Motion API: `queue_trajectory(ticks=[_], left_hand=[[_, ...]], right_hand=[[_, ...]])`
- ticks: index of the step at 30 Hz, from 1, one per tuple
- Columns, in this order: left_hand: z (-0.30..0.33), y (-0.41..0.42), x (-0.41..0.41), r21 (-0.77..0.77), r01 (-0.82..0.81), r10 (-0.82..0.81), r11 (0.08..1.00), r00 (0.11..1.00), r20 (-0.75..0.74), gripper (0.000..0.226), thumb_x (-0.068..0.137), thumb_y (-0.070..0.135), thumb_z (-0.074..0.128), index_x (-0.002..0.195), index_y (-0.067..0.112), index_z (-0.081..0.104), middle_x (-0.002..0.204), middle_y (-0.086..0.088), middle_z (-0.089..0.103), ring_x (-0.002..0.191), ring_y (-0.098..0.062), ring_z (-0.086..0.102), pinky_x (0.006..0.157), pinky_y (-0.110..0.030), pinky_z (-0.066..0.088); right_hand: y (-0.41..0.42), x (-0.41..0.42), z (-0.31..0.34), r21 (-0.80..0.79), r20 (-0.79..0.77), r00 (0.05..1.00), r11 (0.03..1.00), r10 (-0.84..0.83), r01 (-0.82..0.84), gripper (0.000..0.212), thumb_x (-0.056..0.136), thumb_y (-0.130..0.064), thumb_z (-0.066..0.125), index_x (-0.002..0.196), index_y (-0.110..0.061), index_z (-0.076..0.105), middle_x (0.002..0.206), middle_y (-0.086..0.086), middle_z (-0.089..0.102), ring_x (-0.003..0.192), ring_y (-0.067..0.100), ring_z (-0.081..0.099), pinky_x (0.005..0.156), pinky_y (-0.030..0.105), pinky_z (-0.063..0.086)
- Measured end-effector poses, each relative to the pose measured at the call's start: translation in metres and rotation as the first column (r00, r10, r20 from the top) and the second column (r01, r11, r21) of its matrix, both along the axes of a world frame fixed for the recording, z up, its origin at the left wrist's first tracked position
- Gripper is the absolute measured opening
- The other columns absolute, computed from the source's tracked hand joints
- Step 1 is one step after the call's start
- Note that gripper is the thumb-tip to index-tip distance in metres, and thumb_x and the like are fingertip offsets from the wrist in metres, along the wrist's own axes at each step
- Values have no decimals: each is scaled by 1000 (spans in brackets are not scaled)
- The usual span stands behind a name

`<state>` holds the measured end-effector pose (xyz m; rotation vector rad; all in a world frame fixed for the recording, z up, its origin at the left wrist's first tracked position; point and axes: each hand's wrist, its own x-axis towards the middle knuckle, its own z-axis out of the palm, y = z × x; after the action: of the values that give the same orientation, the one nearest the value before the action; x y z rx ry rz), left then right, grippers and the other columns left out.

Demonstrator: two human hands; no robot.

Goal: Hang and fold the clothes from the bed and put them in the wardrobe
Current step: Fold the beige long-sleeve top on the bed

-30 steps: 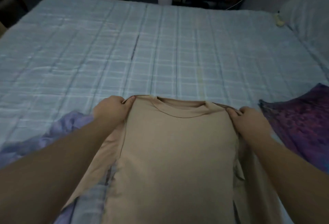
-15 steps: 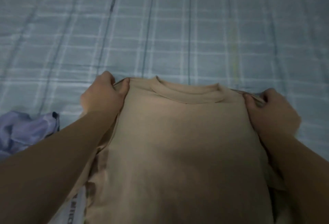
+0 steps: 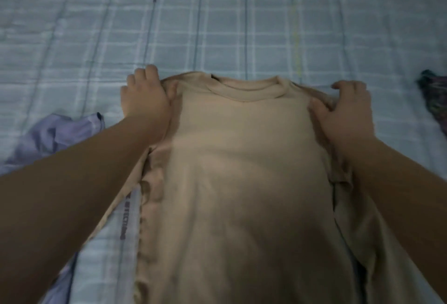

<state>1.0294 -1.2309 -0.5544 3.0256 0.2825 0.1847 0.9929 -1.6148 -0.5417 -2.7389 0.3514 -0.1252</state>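
The beige shirt (image 3: 242, 182) lies flat on the checked bedcover (image 3: 217, 25), its long axis running straight away from the person, hem nearest, collar farthest. Both arms reach along its 2 sides to the shoulders. The left hand (image 3: 145, 97) pinches the left shoulder seam, thumb on top of the cloth and fingers curled behind it. The right hand (image 3: 348, 107) clamps the right shoulder the same way, fingers bunching the fabric. Both sit level, equally near the collar, so the likely fold comes back toward the hem. A lilac garment (image 3: 53, 134) lies crumpled left; a dark patterned cloth (image 3: 433, 100) lies at the right edge.
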Motion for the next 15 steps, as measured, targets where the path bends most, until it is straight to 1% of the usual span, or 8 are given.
queue_trajectory(ticks=[2, 3, 5, 7, 8, 9, 13, 15], left_hand=[[8, -1, -37, -99, 115, -110, 988, 992, 58, 51, 95, 42, 47, 129, 4, 46, 120, -24, 53, 108, -42, 50, 88, -50, 42], [7, -1, -61, -173, 178, -166, 969, 983, 79, 49, 96, 38, 48, 128, 2, 48, 118, -26, 55, 106, -43, 51, 90, -50, 42], [2, 1, -121, -247, 304, -302, 920, 952, 50, 48, 100, 38, 41, 125, -1, 53, 118, -27, 57, 110, -44, 53, 100, -48, 40], [-5, 5, -192, -272, 388, -412, 880, 911, -33, 49, 100, 37, 41, 132, 2, 53, 133, -22, 55, 127, -40, 48, 116, -43, 27], [-6, 7, -228, -289, 398, -435, 871, 897, -76, 49, 99, 34, 43, 136, 4, 52, 140, -20, 51, 134, -38, 42, 120, -38, 18], [-6, 10, -263, -306, 386, -438, 870, 890, -123, 50, 98, 33, 43, 139, 6, 49, 144, -19, 47, 139, -37, 38, 121, -36, 14], [-9, 21, -374, -296, 311, -390, 903, 883, -261, 59, 96, 36, 40, 148, 9, 38, 154, -20, 34, 145, -37, 26, 118, -48, 24], [-6, 25, -406, -374, 231, -337, 898, 907, -251, 60, 93, 31, 49, 148, 8, 38, 155, -19, 32, 145, -34, 26, 118, -42, 24]], right_hand=[[19, -48, 14, 11, 124, 992, 999, 34, -36, 45, 92, -32, 59, 129, -7, 51, 134, 19, 48, 124, 38, 42, 105, 48, 34], [29, -79, 17, 55, 141, 989, 997, 39, -47, 44, 94, -26, 58, 132, -6, 50, 138, 19, 48, 128, 37, 41, 110, 47, 31], [46, -149, 13, 144, 107, 993, 988, 47, -63, 45, 96, -22, 53, 137, -5, 49, 147, 17, 45, 137, 34, 38, 116, 45, 27], [56, -221, 4, 176, 23, 996, 980, 90, -92, 50, 95, -23, 49, 141, -6, 46, 153, 15, 39, 141, 30, 34, 117, 44, 26], [59, -255, 0, 189, -35, 993, 976, 116, -108, 53, 92, -22, 48, 143, -5, 45, 155, 15, 36, 142, 29, 32, 118, 42, 26], [61, -286, -4, 199, -97, 987, 974, 125, -104, 56, 91, -21, 48, 143, -4, 44, 155, 16, 35, 143, 29, 31, 118, 42, 25], [64, -382, -15, 54, -219, 969, 993, 117, -108, 58, 89, -19, 47, 145, -5, 42, 152, 20, 38, 141, 34, 32, 117, 48, 24], [61, -409, -12, 70, -233, 971, 997, 47, -31, 56, 90, -17, 48, 145, -7, 44, 152, 19, 39, 140, 35, 35, 116, 48, 26]])
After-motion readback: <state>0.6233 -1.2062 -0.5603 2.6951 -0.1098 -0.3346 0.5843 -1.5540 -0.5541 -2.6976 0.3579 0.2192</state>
